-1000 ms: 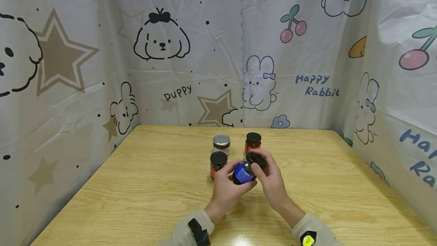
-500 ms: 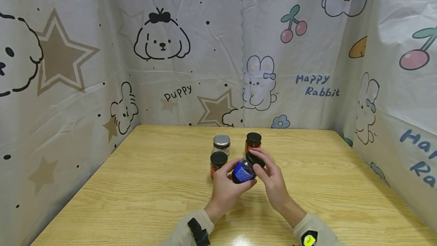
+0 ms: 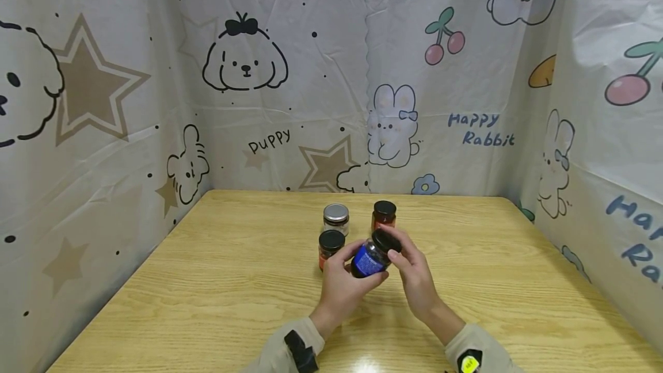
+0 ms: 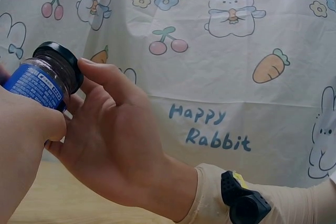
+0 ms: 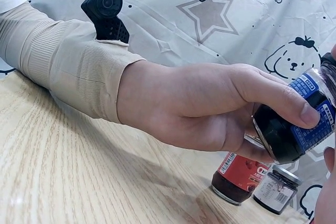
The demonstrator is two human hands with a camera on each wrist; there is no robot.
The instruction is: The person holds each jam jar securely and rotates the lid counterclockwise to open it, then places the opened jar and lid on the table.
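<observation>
Above the table, my left hand [image 3: 343, 286] grips a glass jar with a blue label [image 3: 369, 260], tilted with its top toward the right. The thumb lies across the label in the right wrist view. On the jar's mouth sits a black lid [image 3: 386, 240]. My right hand [image 3: 418, 275] holds this lid by its edge, thumb on the near side and fingers on the far side. In the left wrist view the right fingertips touch the rim of the lid [image 4: 62, 56]. The jar's contents look dark.
Behind the hands stand a black-lidded jar with a red label [image 3: 331, 246], a silver-lidded jar [image 3: 336, 219] and another black-lidded red jar [image 3: 384, 214], partly hidden by the right fingers. Printed curtains [image 3: 290, 102] border the wooden table [image 3: 217, 281].
The right fingers and thumb have shifted round the lid's edge. The lid has moved slightly left and up. The left hand and the jar stay nearly in place.
</observation>
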